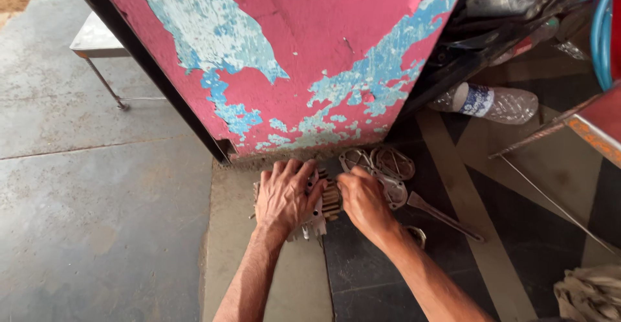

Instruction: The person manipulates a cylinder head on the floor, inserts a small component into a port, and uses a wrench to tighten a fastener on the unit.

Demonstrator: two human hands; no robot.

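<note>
On the floor at the foot of a peeling pink panel [310, 56], the left hand [284, 196] presses flat, fingers spread, over a finned metal part [330, 200] to steady it, while the right hand [363, 200] curls its fingers onto its edge beside loose metal gaskets [388, 166].

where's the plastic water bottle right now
In the head view the plastic water bottle lies on its side on the floor at upper right, just right of the peeling pink wall and beyond the right hand.
</note>
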